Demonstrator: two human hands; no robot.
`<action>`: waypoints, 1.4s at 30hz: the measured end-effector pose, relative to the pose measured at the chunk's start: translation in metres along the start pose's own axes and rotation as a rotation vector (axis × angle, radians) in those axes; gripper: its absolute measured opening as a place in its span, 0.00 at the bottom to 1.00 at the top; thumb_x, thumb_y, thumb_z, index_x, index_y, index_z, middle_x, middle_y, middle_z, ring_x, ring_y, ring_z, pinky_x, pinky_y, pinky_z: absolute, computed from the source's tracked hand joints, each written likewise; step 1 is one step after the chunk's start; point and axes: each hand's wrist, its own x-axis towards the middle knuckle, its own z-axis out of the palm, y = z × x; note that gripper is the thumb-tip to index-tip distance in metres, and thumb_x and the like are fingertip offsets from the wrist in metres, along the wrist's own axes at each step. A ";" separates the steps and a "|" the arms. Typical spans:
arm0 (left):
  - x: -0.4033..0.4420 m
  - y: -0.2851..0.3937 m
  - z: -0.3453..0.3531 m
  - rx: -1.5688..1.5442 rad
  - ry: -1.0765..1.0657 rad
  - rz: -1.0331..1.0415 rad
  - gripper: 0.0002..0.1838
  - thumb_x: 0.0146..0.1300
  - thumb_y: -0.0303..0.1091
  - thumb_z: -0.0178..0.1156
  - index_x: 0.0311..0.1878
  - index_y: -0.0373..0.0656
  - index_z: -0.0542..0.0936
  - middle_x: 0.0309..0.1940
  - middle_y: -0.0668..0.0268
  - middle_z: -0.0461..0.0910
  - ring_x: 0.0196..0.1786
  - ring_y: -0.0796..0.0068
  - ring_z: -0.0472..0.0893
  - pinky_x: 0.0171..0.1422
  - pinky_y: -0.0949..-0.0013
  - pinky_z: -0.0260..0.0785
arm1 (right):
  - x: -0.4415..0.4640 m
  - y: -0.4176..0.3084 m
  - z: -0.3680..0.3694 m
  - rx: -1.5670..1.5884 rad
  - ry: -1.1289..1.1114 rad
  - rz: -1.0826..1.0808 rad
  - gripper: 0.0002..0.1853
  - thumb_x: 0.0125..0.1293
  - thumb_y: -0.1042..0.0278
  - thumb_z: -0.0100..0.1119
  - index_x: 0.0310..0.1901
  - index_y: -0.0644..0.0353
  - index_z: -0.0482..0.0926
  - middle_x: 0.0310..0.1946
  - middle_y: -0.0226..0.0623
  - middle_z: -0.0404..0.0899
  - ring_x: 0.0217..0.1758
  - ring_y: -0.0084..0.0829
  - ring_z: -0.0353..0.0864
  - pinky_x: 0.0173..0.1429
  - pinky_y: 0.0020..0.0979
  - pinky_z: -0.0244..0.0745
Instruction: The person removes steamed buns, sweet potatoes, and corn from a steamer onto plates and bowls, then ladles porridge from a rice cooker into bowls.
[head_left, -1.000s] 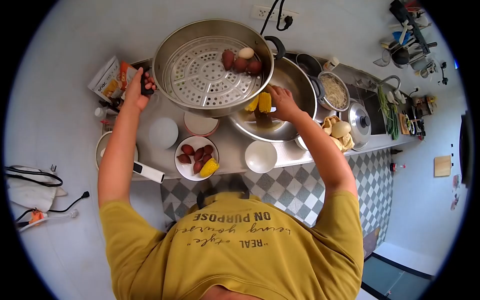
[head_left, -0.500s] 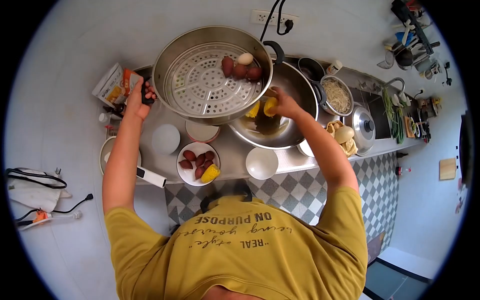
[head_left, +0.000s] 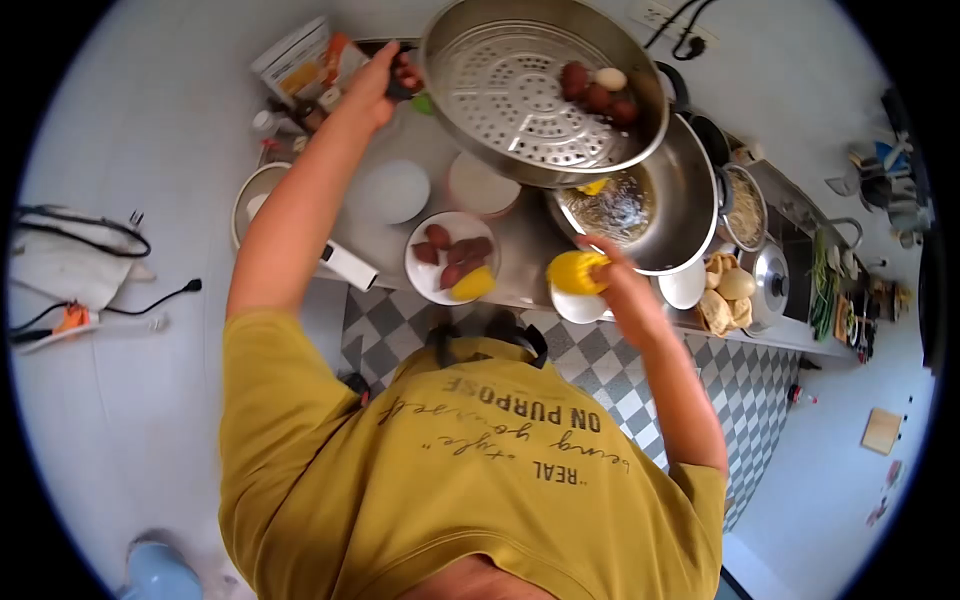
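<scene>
My left hand (head_left: 380, 88) is closed round the black side handle of a metal steamer tray (head_left: 500, 100), holding it raised and tilted over the pot. Several reddish-brown tubers (head_left: 597, 97) and a white egg (head_left: 610, 78) lie in the tray. My right hand (head_left: 628, 288) grips a yellow corn piece (head_left: 573, 271) above a small white bowl (head_left: 577, 307). Another corn piece (head_left: 594, 187) shows in the rippling water of the big metal pot (head_left: 690, 205), partly behind the tray. A white plate (head_left: 416, 284) carries more tubers and a blurred corn piece (head_left: 473, 283).
On the counter's left are a white-handled pan (head_left: 350, 266), a frosted round lid or bowl (head_left: 396, 191) and food packets (head_left: 295, 62). To the right stand a pot of pale shreds (head_left: 742, 208), a bag of pale round food (head_left: 736, 285) and a lidded pot (head_left: 768, 285).
My right hand has drawn a corn piece out of the pot toward me, over the white bowl. The water now ripples. My left hand still holds the tray; the whole view has shifted.
</scene>
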 end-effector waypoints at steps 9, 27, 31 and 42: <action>0.007 -0.002 -0.004 0.018 -0.020 -0.026 0.13 0.66 0.39 0.53 0.33 0.38 0.68 0.25 0.65 0.69 0.25 0.72 0.74 0.25 0.72 0.70 | 0.123 0.109 0.140 -0.822 -0.072 -0.648 0.32 0.42 0.66 0.65 0.53 0.60 0.67 0.51 0.48 0.66 0.57 0.48 0.66 0.62 0.37 0.63; -0.005 -0.007 0.003 -0.056 -0.055 -0.005 0.12 0.66 0.37 0.53 0.34 0.37 0.68 0.27 0.62 0.70 0.27 0.69 0.74 0.24 0.74 0.67 | -0.003 -0.023 0.027 -1.014 0.665 -1.377 0.07 0.53 0.77 0.60 0.35 0.59 0.78 0.30 0.35 0.78 0.41 0.33 0.76 0.50 0.33 0.66; -0.007 -0.006 0.009 -0.138 -0.108 0.042 0.12 0.65 0.35 0.53 0.34 0.35 0.68 0.26 0.60 0.69 0.25 0.69 0.72 0.23 0.72 0.63 | 0.010 -0.054 -0.042 -0.491 0.891 -0.920 0.16 0.65 0.67 0.53 0.52 0.64 0.72 0.50 0.40 0.73 0.50 0.33 0.73 0.58 0.31 0.64; -0.027 -0.026 0.037 -0.012 -0.334 -0.058 0.12 0.65 0.40 0.53 0.33 0.40 0.71 0.23 0.60 0.74 0.21 0.76 0.67 0.28 0.77 0.62 | 0.084 -0.058 -0.171 0.607 0.438 -0.414 0.39 0.66 0.48 0.50 0.67 0.66 0.46 0.62 0.57 0.57 0.63 0.46 0.64 0.62 0.38 0.65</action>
